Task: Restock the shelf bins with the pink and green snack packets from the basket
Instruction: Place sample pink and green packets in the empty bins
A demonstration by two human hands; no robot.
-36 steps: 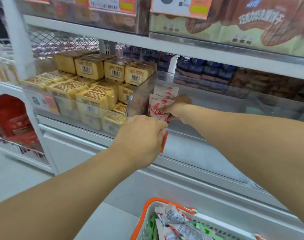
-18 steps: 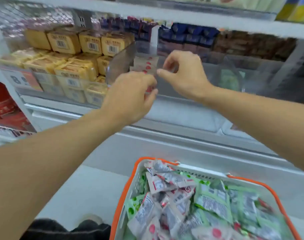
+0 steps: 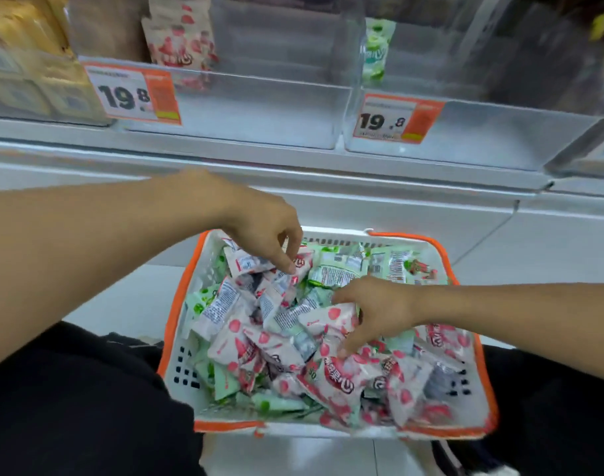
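Note:
A white basket with an orange rim (image 3: 172,324) sits on the floor between my knees, full of pink packets (image 3: 338,379) and green packets (image 3: 331,274). My left hand (image 3: 266,231) reaches into its far side, bent fingertips touching a pink packet (image 3: 302,264). Nearer the middle, my right hand (image 3: 379,312) has thumb and fingers curled round another pink packet (image 3: 328,316). Above, the left clear shelf bin (image 3: 259,111) holds upright pink packets (image 3: 180,39). The right clear bin (image 3: 482,132) holds a green packet (image 3: 374,49).
Price tags reading 19.8 hang on the left bin (image 3: 135,94) and the right bin (image 3: 393,118). Yellow boxed goods (image 3: 25,80) fill the neighbouring bin at far left. A white shelf ledge (image 3: 328,166) juts out above the basket. My black trousers (image 3: 87,400) flank the basket.
Both hands have left the pink bin and dropped into the basket. The view has tilted down from the shelf to the basket.

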